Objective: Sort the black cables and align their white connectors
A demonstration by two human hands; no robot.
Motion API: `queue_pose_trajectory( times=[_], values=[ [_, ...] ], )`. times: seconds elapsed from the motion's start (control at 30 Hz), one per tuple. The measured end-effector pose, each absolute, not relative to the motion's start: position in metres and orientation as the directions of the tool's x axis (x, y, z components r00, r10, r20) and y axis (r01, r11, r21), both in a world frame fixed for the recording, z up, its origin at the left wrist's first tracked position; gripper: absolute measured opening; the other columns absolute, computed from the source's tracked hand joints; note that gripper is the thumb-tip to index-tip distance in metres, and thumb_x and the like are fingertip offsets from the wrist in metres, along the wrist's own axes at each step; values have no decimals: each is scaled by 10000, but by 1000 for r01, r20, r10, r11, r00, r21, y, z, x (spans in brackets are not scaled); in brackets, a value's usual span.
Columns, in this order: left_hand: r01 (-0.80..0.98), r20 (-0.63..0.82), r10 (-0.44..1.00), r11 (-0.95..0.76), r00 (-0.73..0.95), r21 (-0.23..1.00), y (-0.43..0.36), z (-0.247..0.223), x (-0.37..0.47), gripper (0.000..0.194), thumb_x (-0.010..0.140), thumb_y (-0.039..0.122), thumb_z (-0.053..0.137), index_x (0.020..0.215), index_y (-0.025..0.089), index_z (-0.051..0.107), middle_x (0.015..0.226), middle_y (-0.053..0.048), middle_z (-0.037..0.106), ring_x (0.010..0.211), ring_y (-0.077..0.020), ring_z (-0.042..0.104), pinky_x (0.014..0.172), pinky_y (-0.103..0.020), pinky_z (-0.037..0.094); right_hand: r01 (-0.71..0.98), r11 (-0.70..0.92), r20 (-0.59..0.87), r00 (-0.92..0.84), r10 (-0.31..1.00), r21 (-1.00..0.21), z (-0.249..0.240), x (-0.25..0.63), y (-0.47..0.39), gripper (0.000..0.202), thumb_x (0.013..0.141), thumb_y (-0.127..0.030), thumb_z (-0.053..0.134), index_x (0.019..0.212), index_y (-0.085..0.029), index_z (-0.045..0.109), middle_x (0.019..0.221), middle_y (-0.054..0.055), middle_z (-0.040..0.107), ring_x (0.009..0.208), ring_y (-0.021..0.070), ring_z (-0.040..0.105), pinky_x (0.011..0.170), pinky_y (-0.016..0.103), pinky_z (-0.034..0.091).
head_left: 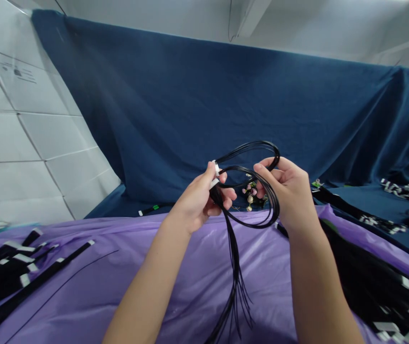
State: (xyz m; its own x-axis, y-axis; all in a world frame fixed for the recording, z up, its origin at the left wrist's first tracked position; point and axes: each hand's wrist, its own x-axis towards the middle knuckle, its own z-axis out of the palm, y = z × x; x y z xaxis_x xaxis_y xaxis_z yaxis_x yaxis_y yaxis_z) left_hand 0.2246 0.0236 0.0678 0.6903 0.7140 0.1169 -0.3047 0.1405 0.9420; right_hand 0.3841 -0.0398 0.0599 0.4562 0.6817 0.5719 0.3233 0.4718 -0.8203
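A wire harness [233, 255] of thin black wires with white connectors is held up in front of me. My left hand [204, 200] is closed around the bundle just below the white connectors [216, 168]. From there the wires loop out to the right, and their loose ends hang down over the purple cloth. My right hand [283, 184] pinches the looped wires between thumb and fingers at the right side of the loop. Part of the bundle is hidden inside my left fingers.
Purple cloth [93, 282] covers the table. Black harnesses with white connectors lie in piles at left [7, 267] and right [372, 282]. Small artificial flowers [250, 193] sit behind my hands. A blue curtain [190, 95] hangs at the back; white boxes [57, 138] are stacked at left.
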Motion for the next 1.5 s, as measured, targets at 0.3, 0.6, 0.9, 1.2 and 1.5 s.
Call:
queue_pose_trajectory(
  times=[0.3, 0.6, 0.9, 1.2, 1.5],
  values=[
    [-484, 238, 827, 46, 510, 874, 28, 68, 227, 423, 915, 608, 415, 860, 191, 456, 785, -69, 710, 657, -166, 706, 342, -144, 315, 384, 355, 423, 105, 900, -852, 61, 377, -52, 336, 832, -481, 661, 865, -147, 654, 720, 14, 633, 615, 99, 543, 560, 223, 441],
    [-534, 324, 804, -10, 498, 846, 25, 70, 226, 463, 905, 655, 370, 848, 207, 469, 892, -81, 737, 685, -159, 703, 384, -155, 392, 445, 507, 594, 72, 802, -738, 56, 366, -42, 282, 844, -422, 659, 814, -147, 714, 727, 44, 667, 656, 147, 569, 579, 259, 412],
    [-487, 383, 791, -125, 478, 864, 28, 66, 227, 504, 899, 673, 347, 853, 199, 510, 774, -48, 709, 535, -138, 648, 387, -187, 417, 523, 612, 708, -21, 705, -594, 61, 355, -49, 228, 911, -330, 591, 874, -160, 738, 756, 28, 702, 656, 129, 608, 611, 247, 455],
    [-447, 421, 806, -222, 416, 867, 22, 68, 228, 516, 894, 674, 361, 898, 187, 531, 760, -52, 679, 564, -147, 645, 417, -208, 452, 810, 519, 831, -75, 551, -272, 54, 352, -52, 140, 875, -160, 578, 973, -183, 676, 949, 32, 697, 739, 142, 629, 658, 256, 468],
    [-464, 438, 838, -262, 326, 846, 25, 66, 230, 446, 906, 613, 415, 856, 193, 555, 690, -23, 643, 504, -122, 594, 401, -203, 430, 939, 310, 881, -17, 473, -148, 52, 342, -49, 159, 948, -277, 500, 993, -202, 633, 915, 49, 701, 841, 204, 650, 739, 313, 461]
  ],
)
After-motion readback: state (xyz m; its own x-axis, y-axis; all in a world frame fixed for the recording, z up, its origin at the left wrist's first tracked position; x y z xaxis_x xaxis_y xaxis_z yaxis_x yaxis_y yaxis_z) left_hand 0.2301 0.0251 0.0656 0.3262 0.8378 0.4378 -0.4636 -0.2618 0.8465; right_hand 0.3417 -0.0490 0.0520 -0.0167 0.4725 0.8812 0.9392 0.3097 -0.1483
